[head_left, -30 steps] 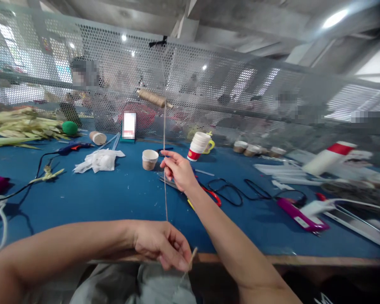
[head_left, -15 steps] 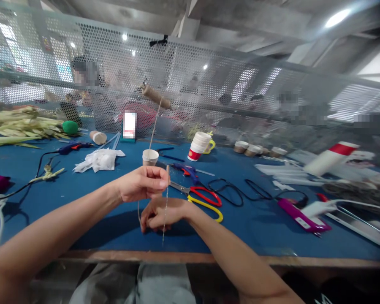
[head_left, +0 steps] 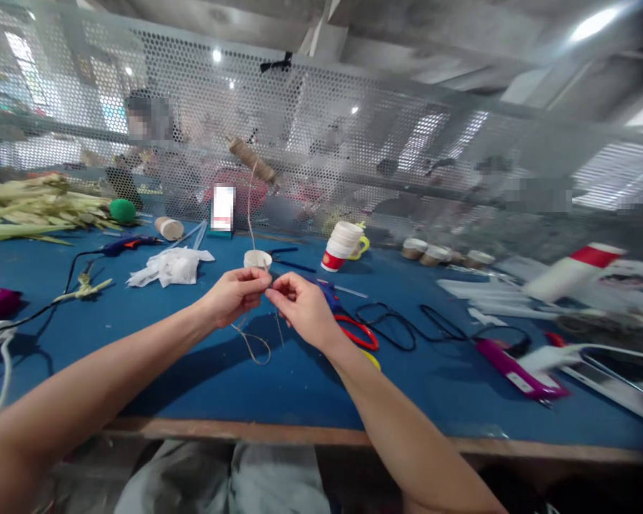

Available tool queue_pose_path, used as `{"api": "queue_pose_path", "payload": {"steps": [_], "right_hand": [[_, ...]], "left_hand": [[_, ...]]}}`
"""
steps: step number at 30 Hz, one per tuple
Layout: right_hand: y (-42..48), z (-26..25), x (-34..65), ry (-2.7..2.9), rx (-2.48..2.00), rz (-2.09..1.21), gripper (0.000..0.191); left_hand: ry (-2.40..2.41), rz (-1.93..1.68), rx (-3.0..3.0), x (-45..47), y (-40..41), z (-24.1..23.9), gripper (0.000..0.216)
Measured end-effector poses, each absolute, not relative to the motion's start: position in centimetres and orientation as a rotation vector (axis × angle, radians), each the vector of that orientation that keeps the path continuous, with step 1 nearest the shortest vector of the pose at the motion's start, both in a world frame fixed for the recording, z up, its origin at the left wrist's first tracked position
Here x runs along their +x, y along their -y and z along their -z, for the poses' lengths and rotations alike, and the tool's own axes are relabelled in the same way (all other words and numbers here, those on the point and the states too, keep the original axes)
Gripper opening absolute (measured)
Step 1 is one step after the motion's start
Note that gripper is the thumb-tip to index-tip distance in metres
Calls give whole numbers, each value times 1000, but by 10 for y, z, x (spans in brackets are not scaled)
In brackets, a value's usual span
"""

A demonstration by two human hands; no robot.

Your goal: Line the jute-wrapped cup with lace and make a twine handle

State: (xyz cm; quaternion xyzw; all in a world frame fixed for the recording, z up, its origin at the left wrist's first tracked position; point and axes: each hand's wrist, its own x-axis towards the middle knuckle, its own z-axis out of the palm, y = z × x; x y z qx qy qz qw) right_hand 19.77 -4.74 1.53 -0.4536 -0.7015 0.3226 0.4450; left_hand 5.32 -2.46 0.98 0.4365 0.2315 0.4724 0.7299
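Note:
My left hand point(head_left: 239, 294) pinches a strand of twine point(head_left: 254, 341) between thumb and fingertips. Close beside it, the fingertips of my right hand point(head_left: 306, 307) are pinched on the same twine. A short thin stick-like end pokes up from the left fingers; I cannot tell what it is. Below the hands the twine hangs in a loose loop, with a thin tail under the right fingers. Behind the hands stands a white-rimmed paper cup point(head_left: 257, 258), partly hidden. From the twine spool point(head_left: 251, 160) on the mesh, a strand runs down to the cup.
Scissors point(head_left: 358, 330) and a blue glue gun point(head_left: 329, 294) lie partly behind my right hand. Stacked paper cups point(head_left: 341, 246) stand farther back. To the left are crumpled white tissue point(head_left: 172, 267) and another glue gun point(head_left: 123, 245). A perforated metal screen point(head_left: 311, 143) borders the table's back.
My right hand has risen from under the left hand to meet its fingertips on the twine. The hanging twine now forms a visible loop. The view has shifted slightly.

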Motion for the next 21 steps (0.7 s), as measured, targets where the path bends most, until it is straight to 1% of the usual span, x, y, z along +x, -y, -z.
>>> {"api": "queue_pose_path", "payload": {"steps": [5, 12, 15, 18, 21], "right_hand": [[46, -11, 195, 1701, -1092, -828, 14], [40, -12, 198, 1598, -1005, -890, 23], [38, -10, 197, 1550, -992, -892, 26], [36, -7, 196, 1432, -947, -904, 28], [37, -2, 192, 1291, -923, -984, 31]], "left_hand": [[-573, -1044, 1063, 51, 23, -13, 24], [-631, -871, 1527, 46, -1, -44, 13], [-648, -797, 1598, 48, -5, -53, 10], [-669, -882, 1551, 48, -1, -60, 12], [-651, -1104, 1494, 39, 5, -75, 11]]}}
